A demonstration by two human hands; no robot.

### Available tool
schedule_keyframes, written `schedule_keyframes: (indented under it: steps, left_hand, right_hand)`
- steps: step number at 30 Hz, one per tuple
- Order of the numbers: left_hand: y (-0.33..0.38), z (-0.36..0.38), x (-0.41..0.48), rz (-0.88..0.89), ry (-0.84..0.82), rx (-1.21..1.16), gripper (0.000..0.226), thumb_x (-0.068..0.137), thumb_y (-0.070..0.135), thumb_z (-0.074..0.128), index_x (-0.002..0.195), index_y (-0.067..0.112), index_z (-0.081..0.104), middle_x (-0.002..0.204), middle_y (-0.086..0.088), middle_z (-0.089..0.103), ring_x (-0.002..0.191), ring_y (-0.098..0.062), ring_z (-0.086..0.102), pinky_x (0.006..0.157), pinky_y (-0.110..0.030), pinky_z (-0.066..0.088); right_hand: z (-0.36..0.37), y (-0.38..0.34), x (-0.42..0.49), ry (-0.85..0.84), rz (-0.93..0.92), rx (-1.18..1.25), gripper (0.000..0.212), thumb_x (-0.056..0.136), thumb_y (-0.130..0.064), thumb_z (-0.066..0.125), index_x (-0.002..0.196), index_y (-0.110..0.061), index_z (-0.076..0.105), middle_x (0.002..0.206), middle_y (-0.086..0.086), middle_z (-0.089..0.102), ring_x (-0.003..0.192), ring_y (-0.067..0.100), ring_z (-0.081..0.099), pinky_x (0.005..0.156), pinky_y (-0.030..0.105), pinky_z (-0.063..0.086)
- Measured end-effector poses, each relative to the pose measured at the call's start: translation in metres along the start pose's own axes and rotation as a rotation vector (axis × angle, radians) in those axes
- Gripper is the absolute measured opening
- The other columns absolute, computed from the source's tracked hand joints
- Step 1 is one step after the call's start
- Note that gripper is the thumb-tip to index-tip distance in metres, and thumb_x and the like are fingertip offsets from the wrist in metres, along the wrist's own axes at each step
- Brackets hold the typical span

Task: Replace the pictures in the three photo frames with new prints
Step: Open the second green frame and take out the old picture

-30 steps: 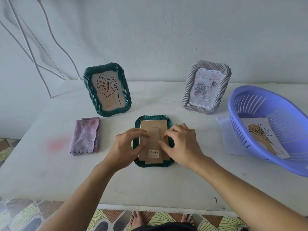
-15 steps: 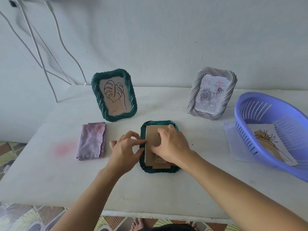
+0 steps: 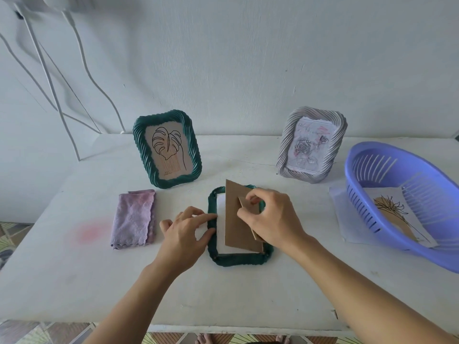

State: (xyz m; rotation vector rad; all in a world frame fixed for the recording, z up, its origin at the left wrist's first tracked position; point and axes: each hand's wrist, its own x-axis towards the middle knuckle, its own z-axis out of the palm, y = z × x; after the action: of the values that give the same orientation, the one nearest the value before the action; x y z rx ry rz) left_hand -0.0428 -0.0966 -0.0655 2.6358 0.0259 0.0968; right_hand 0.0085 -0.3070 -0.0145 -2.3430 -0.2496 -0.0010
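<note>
Single head-worn view, forward and down over the white table, near.

Nothing here can be read for certain. The rose print in the grey frame has a line of slanted script across its top, too blurred to spell out. The leaf print in the standing green frame has tiny writing near its lower left corner, too small to read
</note>
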Motion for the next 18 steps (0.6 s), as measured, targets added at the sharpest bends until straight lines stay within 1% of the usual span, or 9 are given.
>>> schedule_keyframes:
  steps: [4, 5, 8, 10, 11, 13, 14, 16, 18]
  left_hand:
    - [0.006, -0.004, 0.002, 0.004, 0.049, 0.037, 0.025, 0.092, 0.039, 0.065, 0.116, 0.044, 0.067, 0.112, 0.015, 0.055, 0.105, -0.01, 0.055, 0.081, -0.044, 0.033]
    - [0.009, -0.006, 0.002, 0.003, 0.063, 0.041, 0.023, 0.092, 0.039, 0.065, 0.114, 0.044, 0.068, 0.112, 0.016, 0.055, 0.105, -0.01, 0.054, 0.082, -0.044, 0.033]
    - [0.017, -0.013, 0.007, 0.0, 0.081, 0.06, 0.016, 0.092, 0.04, 0.065, 0.107, 0.043, 0.069, 0.109, 0.018, 0.056, 0.103, -0.008, 0.054, 0.082, -0.043, 0.033]
    - [0.026, -0.019, 0.011, 0.012, 0.09, 0.01, 0.013, 0.093, 0.042, 0.063, 0.104, 0.042, 0.07, 0.105, 0.021, 0.058, 0.097, -0.005, 0.055, 0.082, -0.042, 0.036]
    - [0.031, -0.022, 0.012, 0.017, 0.073, -0.068, 0.013, 0.095, 0.042, 0.061, 0.104, 0.042, 0.07, 0.104, 0.021, 0.061, 0.094, -0.002, 0.056, 0.083, -0.039, 0.041]
    - [0.057, -0.022, 0.019, 0.002, -0.03, -0.312, 0.019, 0.097, 0.04, 0.057, 0.108, 0.036, 0.072, 0.106, 0.02, 0.067, 0.095, 0.001, 0.06, 0.079, -0.027, 0.05]
    - [0.065, -0.023, 0.02, -0.021, -0.092, -0.428, 0.022, 0.098, 0.04, 0.056, 0.11, 0.033, 0.072, 0.108, 0.021, 0.069, 0.097, 0.002, 0.062, 0.079, -0.021, 0.051]
    - [0.078, -0.022, 0.023, -0.046, -0.171, -0.564, 0.02, 0.096, 0.039, 0.059, 0.11, 0.032, 0.071, 0.107, 0.02, 0.071, 0.099, 0.004, 0.065, 0.082, -0.017, 0.051]
    - [0.089, -0.019, 0.024, -0.09, -0.227, -0.683, 0.015, 0.092, 0.036, 0.067, 0.105, 0.03, 0.07, 0.102, 0.015, 0.074, 0.094, 0.002, 0.068, 0.079, -0.015, 0.051]
  right_hand:
    - [-0.017, 0.005, -0.005, 0.049, -0.006, 0.219, 0.006, 0.078, -0.033, 0.071, 0.081, -0.028, 0.069, 0.081, -0.013, 0.07, 0.061, 0.008, 0.064, 0.06, 0.024, 0.049]
    - [-0.021, 0.007, -0.006, 0.048, 0.012, 0.287, 0.003, 0.081, -0.027, 0.071, 0.084, -0.028, 0.07, 0.082, -0.013, 0.071, 0.06, 0.011, 0.066, 0.06, 0.028, 0.052]
    - [-0.032, 0.014, -0.007, 0.021, 0.082, 0.467, 0.008, 0.09, -0.016, 0.066, 0.096, -0.02, 0.07, 0.09, -0.008, 0.072, 0.061, 0.022, 0.07, 0.065, 0.042, 0.06]
    - [-0.035, 0.019, -0.008, -0.01, 0.092, 0.553, 0.012, 0.094, -0.011, 0.061, 0.101, -0.016, 0.07, 0.099, -0.004, 0.071, 0.065, 0.027, 0.072, 0.067, 0.043, 0.06]
    - [-0.034, 0.021, -0.008, -0.02, 0.097, 0.591, 0.014, 0.095, -0.008, 0.059, 0.103, -0.014, 0.069, 0.101, -0.002, 0.071, 0.068, 0.03, 0.072, 0.069, 0.042, 0.06]
    - [-0.044, 0.032, -0.011, 0.0, 0.113, 0.67, 0.018, 0.097, -0.003, 0.053, 0.105, -0.01, 0.068, 0.103, 0.004, 0.07, 0.073, 0.035, 0.072, 0.072, 0.043, 0.06]
    - [-0.044, 0.034, -0.013, 0.001, 0.122, 0.713, 0.02, 0.097, 0.0, 0.05, 0.107, -0.007, 0.066, 0.104, 0.008, 0.07, 0.076, 0.038, 0.071, 0.074, 0.044, 0.061]
    - [-0.044, 0.034, -0.014, 0.0, 0.169, 0.816, 0.023, 0.099, 0.002, 0.044, 0.111, -0.001, 0.063, 0.107, 0.015, 0.069, 0.081, 0.042, 0.071, 0.076, 0.046, 0.06]
    - [-0.045, 0.035, -0.017, 0.001, 0.243, 0.922, 0.023, 0.1, 0.001, 0.043, 0.113, 0.001, 0.062, 0.106, 0.016, 0.071, 0.083, 0.033, 0.073, 0.073, 0.039, 0.06]
